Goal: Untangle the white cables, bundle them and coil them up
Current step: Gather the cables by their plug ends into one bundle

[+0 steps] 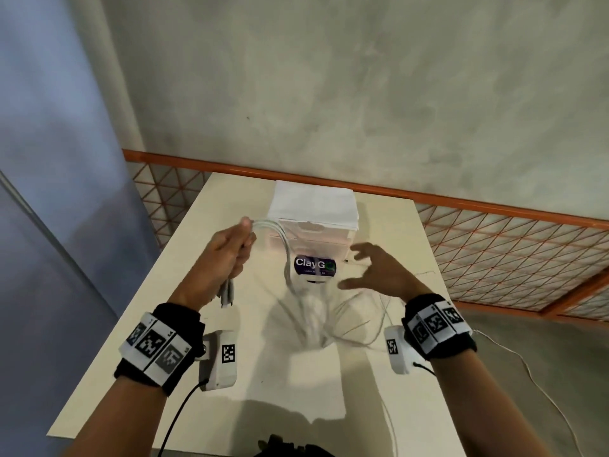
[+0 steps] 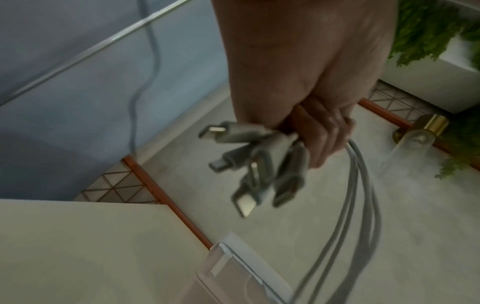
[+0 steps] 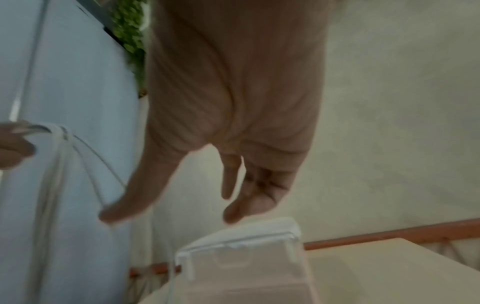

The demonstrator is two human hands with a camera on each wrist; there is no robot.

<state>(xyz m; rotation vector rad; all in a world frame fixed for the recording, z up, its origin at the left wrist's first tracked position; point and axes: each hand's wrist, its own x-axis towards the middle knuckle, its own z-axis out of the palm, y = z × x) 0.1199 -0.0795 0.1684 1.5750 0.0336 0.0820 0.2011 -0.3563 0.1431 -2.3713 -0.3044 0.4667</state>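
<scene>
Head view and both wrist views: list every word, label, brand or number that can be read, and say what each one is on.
"ClayG": white letters on the dark label on the clear box; a cable and a green mark cover whatever follows.
Small line under it on the same label: too blurred to read.
Black-and-white square codes on the wristbands and wrist cameras: patterns only; the tiny marks beside them are unreadable.
Wrist views: no text.

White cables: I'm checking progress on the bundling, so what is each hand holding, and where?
The left hand grips the white cables just behind their plugs. The right hand is spread and holds nothing.
</scene>
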